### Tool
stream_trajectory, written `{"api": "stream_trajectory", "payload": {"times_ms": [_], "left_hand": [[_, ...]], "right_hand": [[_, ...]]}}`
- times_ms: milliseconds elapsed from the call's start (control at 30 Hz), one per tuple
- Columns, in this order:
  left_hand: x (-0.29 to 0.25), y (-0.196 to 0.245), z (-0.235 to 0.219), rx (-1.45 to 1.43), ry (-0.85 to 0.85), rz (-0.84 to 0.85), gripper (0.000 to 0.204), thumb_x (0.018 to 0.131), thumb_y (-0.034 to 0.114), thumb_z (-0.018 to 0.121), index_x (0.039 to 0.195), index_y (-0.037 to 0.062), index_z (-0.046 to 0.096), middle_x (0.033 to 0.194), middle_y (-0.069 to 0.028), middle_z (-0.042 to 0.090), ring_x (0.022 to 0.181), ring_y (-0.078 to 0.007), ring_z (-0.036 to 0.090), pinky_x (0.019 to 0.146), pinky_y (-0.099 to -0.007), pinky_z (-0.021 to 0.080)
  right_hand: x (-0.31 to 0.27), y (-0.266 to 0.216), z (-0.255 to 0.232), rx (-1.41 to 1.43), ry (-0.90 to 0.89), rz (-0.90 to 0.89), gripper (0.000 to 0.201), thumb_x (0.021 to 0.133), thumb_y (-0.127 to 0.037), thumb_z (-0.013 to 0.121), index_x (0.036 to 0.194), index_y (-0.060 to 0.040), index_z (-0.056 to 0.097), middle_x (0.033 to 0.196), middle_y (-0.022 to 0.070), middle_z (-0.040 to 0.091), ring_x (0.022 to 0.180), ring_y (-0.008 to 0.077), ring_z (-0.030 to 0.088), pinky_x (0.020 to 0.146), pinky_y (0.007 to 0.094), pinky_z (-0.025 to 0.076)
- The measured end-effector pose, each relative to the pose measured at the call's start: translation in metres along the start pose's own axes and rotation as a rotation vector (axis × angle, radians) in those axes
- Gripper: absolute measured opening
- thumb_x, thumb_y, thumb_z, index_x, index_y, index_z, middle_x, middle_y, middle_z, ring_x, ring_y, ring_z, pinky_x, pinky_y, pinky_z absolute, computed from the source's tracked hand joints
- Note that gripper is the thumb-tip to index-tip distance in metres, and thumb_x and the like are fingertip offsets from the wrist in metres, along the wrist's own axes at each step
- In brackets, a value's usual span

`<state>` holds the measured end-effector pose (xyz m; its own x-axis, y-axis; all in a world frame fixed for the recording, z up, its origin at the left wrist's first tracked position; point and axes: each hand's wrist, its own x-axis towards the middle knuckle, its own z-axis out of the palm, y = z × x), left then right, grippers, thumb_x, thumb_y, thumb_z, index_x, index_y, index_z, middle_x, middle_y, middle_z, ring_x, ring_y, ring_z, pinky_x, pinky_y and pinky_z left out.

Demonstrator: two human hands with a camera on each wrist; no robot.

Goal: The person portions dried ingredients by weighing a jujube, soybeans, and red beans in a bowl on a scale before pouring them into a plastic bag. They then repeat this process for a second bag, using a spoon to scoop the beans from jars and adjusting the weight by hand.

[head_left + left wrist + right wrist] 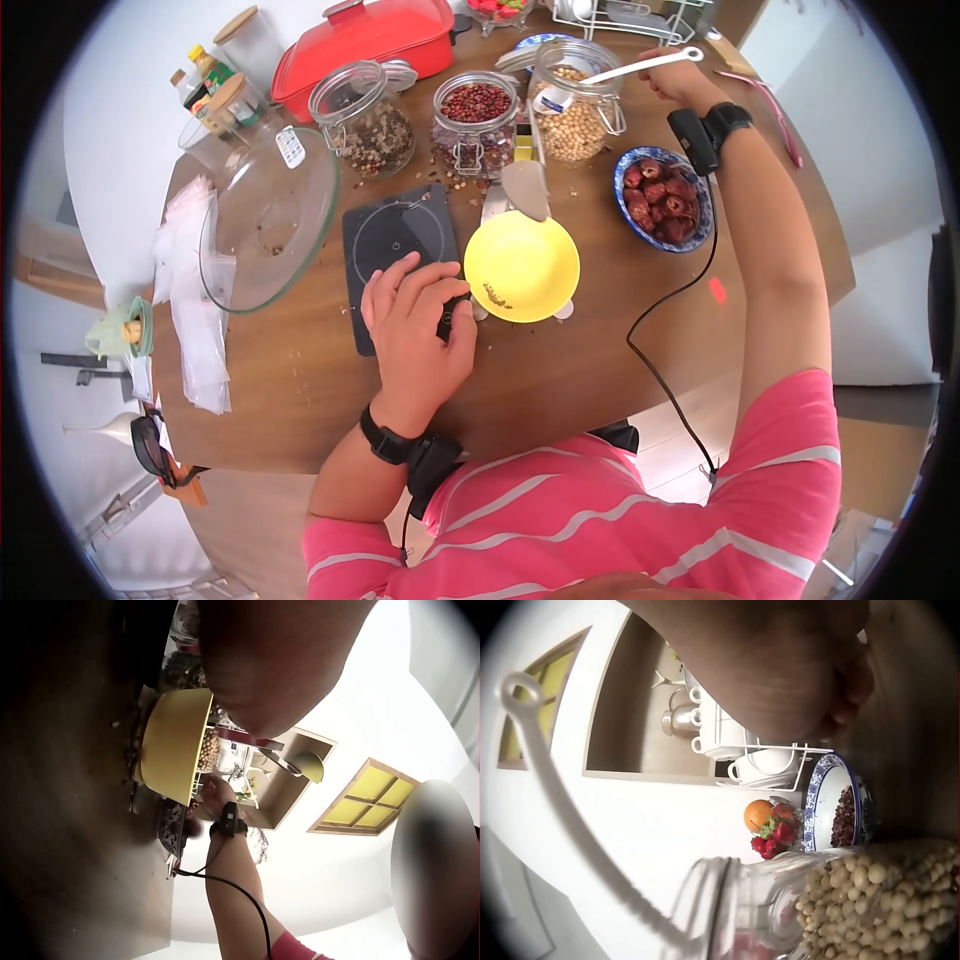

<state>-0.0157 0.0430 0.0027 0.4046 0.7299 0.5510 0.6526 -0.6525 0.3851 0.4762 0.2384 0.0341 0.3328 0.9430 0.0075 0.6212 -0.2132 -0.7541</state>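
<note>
My left hand [425, 330] is held palm down over the near part of a black kitchen scale [375, 245], fingers slightly bent. Its thumb side is close to the left rim of a yellow bowl [525, 260], which has a few small dark bits inside. My right hand [672, 80] is at the back right, beyond a glass jar of pale round beans [572, 130]; its fingers look loosely curled, with nothing visible in them. A white long-handled spoon [570, 802] leans in that jar, its handle apart from the right hand in the right wrist view.
Two more jars hold dark mixed seeds [368, 130] and red beans [475, 105]. A blue-patterned bowl of dried red fruit [660, 200] stands right. Left are a glass lid [270, 220] and clear bags [200, 300]. A black cable [650, 360] crosses the table's right part.
</note>
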Motion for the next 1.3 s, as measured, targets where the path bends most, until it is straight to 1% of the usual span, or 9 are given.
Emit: {"api": "stream_trajectory", "payload": {"times_ms": [67, 200, 433, 567, 667, 733, 867, 1133, 1300], "left_hand": [[-0.002, 0.000, 0.002, 0.005, 0.019, 0.013, 0.021, 0.082, 0.009, 0.073, 0.102, 0.0121, 0.072, 0.120, -0.0021, 0.072, 0.131, -0.0327, 0.057, 0.117, -0.0536, 0.032], [-0.005, 0.003, 0.000, 0.017, -0.003, -0.004, 0.026, 0.083, 0.013, 0.073, 0.109, 0.0127, 0.073, 0.128, -0.0045, 0.069, 0.132, -0.0346, 0.055, 0.118, -0.0549, 0.031], [-0.011, 0.013, 0.000, 0.039, -0.072, -0.016, 0.036, 0.082, 0.021, 0.077, 0.118, 0.0144, 0.074, 0.144, -0.0118, 0.059, 0.138, -0.0368, 0.049, 0.122, -0.0571, 0.028], [-0.014, 0.013, 0.002, 0.034, -0.099, 0.013, 0.037, 0.083, 0.025, 0.078, 0.118, 0.0131, 0.074, 0.145, -0.0139, 0.058, 0.140, -0.0381, 0.048, 0.122, -0.0575, 0.026], [-0.016, 0.011, 0.003, 0.033, -0.087, 0.009, 0.036, 0.084, 0.026, 0.078, 0.117, 0.0123, 0.074, 0.143, -0.0135, 0.059, 0.140, -0.0382, 0.048, 0.122, -0.0576, 0.026], [-0.016, 0.009, 0.004, 0.035, -0.069, 0.014, 0.036, 0.085, 0.027, 0.078, 0.117, 0.0120, 0.074, 0.142, -0.0130, 0.061, 0.140, -0.0381, 0.048, 0.122, -0.0575, 0.026], [-0.014, 0.005, 0.006, 0.014, -0.053, 0.003, 0.034, 0.086, 0.027, 0.077, 0.117, 0.0117, 0.074, 0.139, -0.0111, 0.064, 0.139, -0.0373, 0.049, 0.123, -0.0571, 0.025], [-0.011, 0.001, 0.005, -0.008, -0.026, -0.039, 0.037, 0.085, 0.021, 0.076, 0.120, 0.0099, 0.072, 0.137, -0.0095, 0.065, 0.139, -0.0346, 0.051, 0.123, -0.0553, 0.026], [-0.009, -0.001, 0.005, -0.047, -0.005, -0.048, 0.035, 0.085, 0.015, 0.072, 0.119, 0.0093, 0.069, 0.135, -0.0088, 0.066, 0.136, -0.0331, 0.053, 0.122, -0.0543, 0.027]], "right_hand": [[-0.022, -0.002, -0.017, -0.141, 0.043, 0.007, 0.013, 0.089, -0.018, 0.063, 0.086, -0.0073, 0.068, 0.074, 0.0024, 0.062, 0.060, 0.0142, 0.054, 0.054, 0.0325, 0.048], [-0.100, -0.009, -0.019, 0.241, 0.299, 0.010, 0.045, 0.093, -0.025, 0.072, 0.130, 0.0005, 0.065, 0.094, 0.0025, 0.069, 0.073, 0.0106, 0.061, 0.061, 0.0275, 0.049], [-0.211, -0.029, 0.004, 0.333, 0.339, -0.145, 0.036, 0.098, -0.019, 0.070, 0.127, -0.0004, 0.066, 0.091, 0.0014, 0.069, 0.072, 0.0071, 0.058, 0.066, 0.0259, 0.048], [-0.253, -0.088, 0.025, 0.036, 0.268, -0.309, 0.034, 0.097, -0.016, 0.070, 0.126, 0.0009, 0.066, 0.089, 0.0020, 0.071, 0.074, 0.0101, 0.063, 0.069, 0.0291, 0.052], [-0.230, -0.093, 0.015, -0.110, 0.337, -0.379, 0.041, 0.096, -0.021, 0.071, 0.129, 0.0026, 0.063, 0.092, 0.0052, 0.072, 0.077, 0.0158, 0.067, 0.073, 0.0319, 0.055], [-0.196, -0.087, 0.005, 0.141, 0.410, -0.104, 0.052, 0.096, -0.028, 0.074, 0.133, 0.0050, 0.059, 0.097, 0.0095, 0.070, 0.080, 0.0167, 0.067, 0.073, 0.0316, 0.056], [-0.160, -0.089, -0.009, 0.599, 0.127, 0.100, 0.057, 0.097, -0.040, 0.075, 0.131, 0.0029, 0.058, 0.095, 0.0050, 0.060, 0.074, 0.0114, 0.057, 0.066, 0.0261, 0.053], [-0.132, -0.131, -0.008, 0.376, 0.141, -0.060, 0.035, 0.102, -0.041, 0.070, 0.103, -0.0062, 0.065, 0.077, -0.0004, 0.058, 0.059, 0.0089, 0.053, 0.051, 0.0259, 0.044], [-0.162, -0.167, -0.019, -0.162, 0.083, -0.471, 0.034, 0.104, -0.040, 0.068, 0.103, -0.0058, 0.071, 0.074, -0.0010, 0.060, 0.064, 0.0075, 0.056, 0.055, 0.0268, 0.045]]}}
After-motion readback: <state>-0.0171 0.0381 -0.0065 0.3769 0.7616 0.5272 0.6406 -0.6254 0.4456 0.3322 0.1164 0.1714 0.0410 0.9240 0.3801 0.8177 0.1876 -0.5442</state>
